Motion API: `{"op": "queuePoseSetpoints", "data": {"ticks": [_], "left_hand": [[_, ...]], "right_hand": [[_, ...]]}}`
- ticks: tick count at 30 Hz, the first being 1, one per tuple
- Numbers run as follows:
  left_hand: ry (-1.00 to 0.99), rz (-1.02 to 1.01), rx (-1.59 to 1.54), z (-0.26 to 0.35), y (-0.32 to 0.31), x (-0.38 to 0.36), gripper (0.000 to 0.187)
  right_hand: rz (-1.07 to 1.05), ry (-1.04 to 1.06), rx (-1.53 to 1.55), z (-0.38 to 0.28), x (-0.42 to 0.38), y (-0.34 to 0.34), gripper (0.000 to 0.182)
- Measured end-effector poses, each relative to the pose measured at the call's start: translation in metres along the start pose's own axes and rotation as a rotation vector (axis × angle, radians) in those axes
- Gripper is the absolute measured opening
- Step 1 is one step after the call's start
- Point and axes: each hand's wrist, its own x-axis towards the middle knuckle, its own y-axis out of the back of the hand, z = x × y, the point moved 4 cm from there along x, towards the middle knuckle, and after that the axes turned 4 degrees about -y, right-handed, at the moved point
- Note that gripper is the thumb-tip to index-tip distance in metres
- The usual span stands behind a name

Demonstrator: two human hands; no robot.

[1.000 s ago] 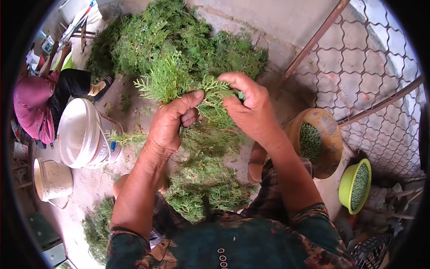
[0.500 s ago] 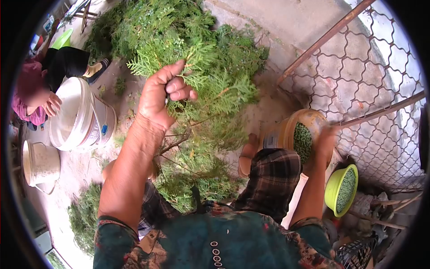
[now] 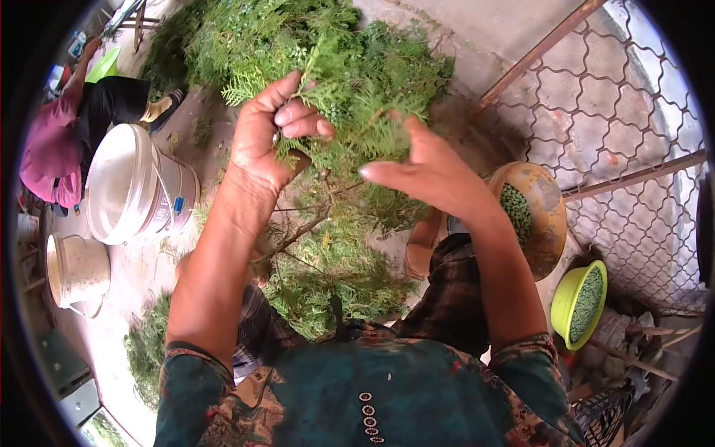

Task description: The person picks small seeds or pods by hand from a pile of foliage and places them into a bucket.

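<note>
My left hand (image 3: 268,130) is closed on a leafy evergreen branch (image 3: 322,95), its thumb and curled fingers pinching the green sprays. The branch's woody stem (image 3: 302,235) runs down between my knees. My right hand (image 3: 432,167) is at the right side of the same foliage, thumb apart from the fingers, with nothing visible in it; the fingertips blur into the leaves. By my right knee a worn yellow bucket (image 3: 550,201) holds small green cones or berries (image 3: 515,214).
A heap of cut evergreen branches (image 3: 253,33) lies ahead. Left are a white lidded bucket (image 3: 119,186), a smaller pail (image 3: 86,272) and a seated person in pink (image 3: 56,153). Right are a wire mesh panel (image 3: 596,112) and a lime basin (image 3: 561,309) of green cones or berries.
My right hand has moved from beside the yellow bucket up and left to the branch. My left hand keeps its hold on the branch, almost unmoved.
</note>
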Motion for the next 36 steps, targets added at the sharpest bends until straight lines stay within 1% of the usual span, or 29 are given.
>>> {"op": "queuePoseSetpoints", "data": {"ticks": [2,3,5,6,7,8,9,10,11,12,13,15,16,17,19,20,21,22,23,25,26,29,30,31,32,33,34,35,36], "left_hand": [[0.016,-0.027,-0.083,0.004,0.004,0.005,0.024],[0.033,-0.056,-0.161,0.006,0.006,0.006,0.026],[0.043,-0.082,-0.193,0.012,0.011,0.008,0.029],[0.027,-0.067,-0.207,0.017,0.014,0.009,0.031],[0.008,-0.057,-0.222,0.021,0.017,0.013,0.034],[-0.011,-0.108,-0.214,0.026,0.025,0.017,0.027],[-0.014,-0.099,-0.211,0.026,0.026,0.016,0.027],[-0.070,0.026,-0.194,0.028,0.030,0.016,0.020],[-0.125,0.148,-0.175,0.030,0.034,0.017,0.014],[-0.117,0.128,-0.152,0.031,0.036,0.016,0.025],[-0.118,0.122,-0.149,0.030,0.036,0.019,0.025],[-0.031,0.274,0.127,0.022,0.034,0.017,0.037],[-0.029,0.164,0.265,0.018,0.030,0.014,0.045],[-0.042,0.362,0.475,0.013,0.034,0.010,0.053],[-0.123,0.340,0.901,0.010,0.039,0.010,0.064],[-0.118,0.330,0.906,0.004,0.041,0.007,0.064],[-0.414,0.142,1.321,0.004,0.019,-0.003,0.067],[-0.726,-0.073,1.710,-0.004,-0.003,-0.014,0.073],[-0.723,-0.080,1.707,-0.012,-0.010,-0.017,0.073],[-0.680,-0.436,1.771,-0.035,-0.025,-0.022,0.079],[-0.583,-0.488,1.744,-0.041,-0.023,-0.023,0.081],[-0.511,-0.387,1.731,-0.039,-0.014,-0.016,0.082],[-0.557,-0.377,1.702,-0.037,-0.013,-0.015,0.082],[-0.570,-0.377,1.699,-0.035,-0.014,-0.015,0.082],[-0.570,-0.348,1.699,-0.032,-0.013,-0.015,0.079],[-0.568,-0.318,1.698,-0.030,-0.012,-0.014,0.076],[-0.657,-0.321,1.578,-0.029,-0.011,-0.011,0.061],[-0.663,-0.316,1.576,-0.029,-0.009,-0.010,0.061],[-0.575,-0.263,1.454,-0.028,-0.005,-0.008,0.052]], "right_hand": [[-0.349,-0.032,-0.127,-0.004,0.009,-0.019,0.080],[-0.360,-0.033,-0.123,-0.001,0.011,-0.023,0.080],[-0.480,0.200,-0.127,0.002,0.007,-0.037,0.081],[-0.460,0.301,-0.176,0.000,0.003,-0.039,0.078],[-0.471,0.303,-0.168,0.008,0.004,-0.043,0.078],[-0.358,0.413,-0.203,0.017,0.007,-0.046,0.069],[-0.239,0.521,-0.236,0.012,0.009,-0.046,0.061],[-0.240,0.522,-0.229,0.010,0.011,-0.046,0.061],[-0.267,0.356,-0.200,0.012,0.016,-0.044,0.054],[-0.292,0.189,-0.173,0.012,0.020,-0.043,0.048],[-0.286,0.192,-0.174,0.013,0.020,-0.043,0.048],[-0.174,0.225,0.179,0.013,0.025,-0.035,0.042],[-0.165,0.231,0.176,0.015,0.029,-0.034,0.042],[-0.161,0.167,0.261,0.019,0.034,-0.032,0.042],[-0.145,0.098,0.349,0.022,0.039,-0.029,0.041],[-0.130,0.053,0.378,0.022,0.040,-0.027,0.040],[-0.115,0.007,0.406,0.022,0.041,-0.024,0.039],[-0.219,-0.049,0.473,0.021,0.042,-0.024,0.038],[-0.214,-0.054,0.473,0.024,0.044,-0.023,0.038],[-0.331,-0.095,0.517,0.015,0.044,-0.029,0.035],[-0.289,-0.039,0.723,0.005,0.035,-0.026,0.031],[-0.344,-0.098,0.720,0.006,0.039,-0.025,0.029],[-0.343,-0.090,0.713,0.004,0.039,-0.020,0.029],[-0.333,-0.161,0.739,0.003,0.037,-0.015,0.031],[-0.324,-0.234,0.763,0.003,0.035,-0.010,0.033],[-0.326,-0.230,0.753,0.001,0.034,-0.006,0.033],[-0.325,-0.185,0.811,-0.002,0.034,-0.002,0.034],[-0.324,-0.140,0.872,-0.003,0.034,0.002,0.035],[-0.432,-0.164,0.927,0.002,0.039,0.003,0.032]]}}
